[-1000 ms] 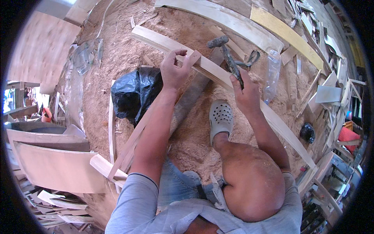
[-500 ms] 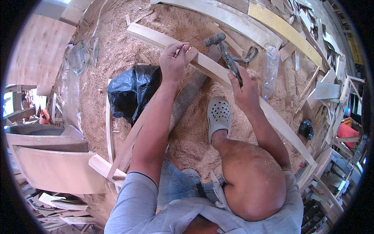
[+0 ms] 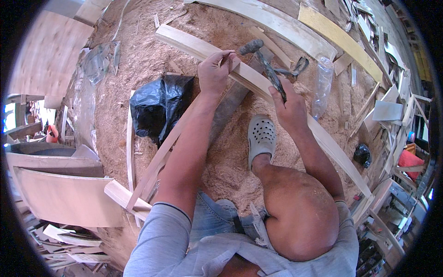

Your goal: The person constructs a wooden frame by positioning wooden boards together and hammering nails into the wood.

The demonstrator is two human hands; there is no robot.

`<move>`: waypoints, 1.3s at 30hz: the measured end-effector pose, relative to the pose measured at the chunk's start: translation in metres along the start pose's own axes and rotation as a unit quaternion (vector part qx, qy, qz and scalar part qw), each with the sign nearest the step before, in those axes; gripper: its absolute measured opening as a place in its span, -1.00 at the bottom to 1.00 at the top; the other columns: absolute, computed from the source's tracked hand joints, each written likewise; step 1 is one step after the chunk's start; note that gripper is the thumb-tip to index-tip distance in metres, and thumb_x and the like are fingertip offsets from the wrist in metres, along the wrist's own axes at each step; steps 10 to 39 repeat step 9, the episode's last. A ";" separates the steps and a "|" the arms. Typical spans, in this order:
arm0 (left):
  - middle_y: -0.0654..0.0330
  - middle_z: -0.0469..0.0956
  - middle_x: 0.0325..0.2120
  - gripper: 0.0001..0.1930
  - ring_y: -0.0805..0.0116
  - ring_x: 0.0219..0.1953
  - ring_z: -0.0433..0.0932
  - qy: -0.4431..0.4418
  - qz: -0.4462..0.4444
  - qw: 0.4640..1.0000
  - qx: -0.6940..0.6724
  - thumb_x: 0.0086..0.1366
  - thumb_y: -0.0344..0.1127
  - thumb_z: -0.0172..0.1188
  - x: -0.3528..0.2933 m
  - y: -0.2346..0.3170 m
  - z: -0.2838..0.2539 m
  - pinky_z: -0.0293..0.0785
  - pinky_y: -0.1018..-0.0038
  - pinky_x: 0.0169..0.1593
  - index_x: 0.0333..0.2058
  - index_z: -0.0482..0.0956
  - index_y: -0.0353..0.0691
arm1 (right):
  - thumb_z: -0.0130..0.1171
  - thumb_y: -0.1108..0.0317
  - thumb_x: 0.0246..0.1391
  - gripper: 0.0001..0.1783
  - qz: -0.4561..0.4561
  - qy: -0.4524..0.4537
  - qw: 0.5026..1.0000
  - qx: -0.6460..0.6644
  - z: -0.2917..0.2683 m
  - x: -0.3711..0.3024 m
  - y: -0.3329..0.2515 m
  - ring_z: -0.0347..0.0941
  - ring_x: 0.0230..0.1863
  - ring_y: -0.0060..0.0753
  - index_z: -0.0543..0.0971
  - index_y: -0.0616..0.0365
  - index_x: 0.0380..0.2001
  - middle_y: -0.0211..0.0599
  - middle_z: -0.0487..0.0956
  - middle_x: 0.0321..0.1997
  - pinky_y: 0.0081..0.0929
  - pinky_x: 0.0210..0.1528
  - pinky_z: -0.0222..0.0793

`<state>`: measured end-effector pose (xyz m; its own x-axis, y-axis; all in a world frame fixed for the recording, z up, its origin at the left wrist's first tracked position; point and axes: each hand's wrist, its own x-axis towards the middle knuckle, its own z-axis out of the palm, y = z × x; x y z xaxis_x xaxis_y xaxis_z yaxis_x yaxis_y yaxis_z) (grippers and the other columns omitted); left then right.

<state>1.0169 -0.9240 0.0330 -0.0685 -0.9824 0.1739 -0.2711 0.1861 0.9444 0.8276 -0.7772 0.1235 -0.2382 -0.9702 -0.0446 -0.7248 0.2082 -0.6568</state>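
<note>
A long, pale wooden strip (image 3: 256, 79) runs slantwise in front of me, from the upper left toward the lower right. At its upper part my left hand (image 3: 215, 73) is closed in a pinch over the wood near a joint; whatever sits between the fingertips is too small to make out. My right hand (image 3: 290, 107) grips a hammer (image 3: 268, 68) by its dark handle. The hammer's head points up and left, raised above the strip and apart from it, close to my left fingers.
Sawdust (image 3: 226, 166) covers the ground around my shoe (image 3: 261, 137). A black plastic bag (image 3: 161, 108) lies left of my left forearm. Beyond the right hand are a clear plastic bottle (image 3: 323, 87) and a yellow board (image 3: 341, 41). Curved panels (image 3: 69, 196) stand at the left; scrap wood piles up right.
My left hand has shifted slightly right along the strip, toward the hammer head. The right hand still holds the hammer in nearly the same place. The whole view has moved a little.
</note>
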 end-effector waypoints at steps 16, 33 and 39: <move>0.08 0.81 -0.14 -0.80 0.23 -0.16 0.79 -0.015 0.049 0.997 0.060 0.40 -0.35 0.42 0.000 -0.002 -0.005 0.64 0.39 -0.02 -0.05 0.81 -0.23 | 0.13 0.08 0.47 -0.56 -0.036 0.000 0.999 0.001 0.000 0.007 -0.014 0.70 -0.15 0.28 0.49 0.01 0.28 0.12 0.72 -0.18 0.13 -0.10 0.57; 0.08 0.81 -0.14 -0.80 0.23 -0.16 0.79 -0.015 0.049 0.997 0.060 0.40 -0.35 0.42 0.000 -0.002 -0.005 0.64 0.39 -0.02 -0.05 0.81 -0.23 | 0.13 0.08 0.47 -0.56 -0.036 0.000 0.999 0.001 0.000 0.007 -0.014 0.70 -0.15 0.28 0.49 0.01 0.28 0.12 0.72 -0.18 0.13 -0.10 0.57; 0.08 0.81 -0.14 -0.80 0.23 -0.16 0.79 -0.015 0.049 0.997 0.060 0.40 -0.35 0.42 0.000 -0.002 -0.005 0.64 0.39 -0.02 -0.05 0.81 -0.23 | 0.13 0.08 0.47 -0.56 -0.036 0.000 0.999 0.001 0.000 0.007 -0.014 0.70 -0.15 0.28 0.49 0.01 0.28 0.12 0.72 -0.18 0.13 -0.10 0.57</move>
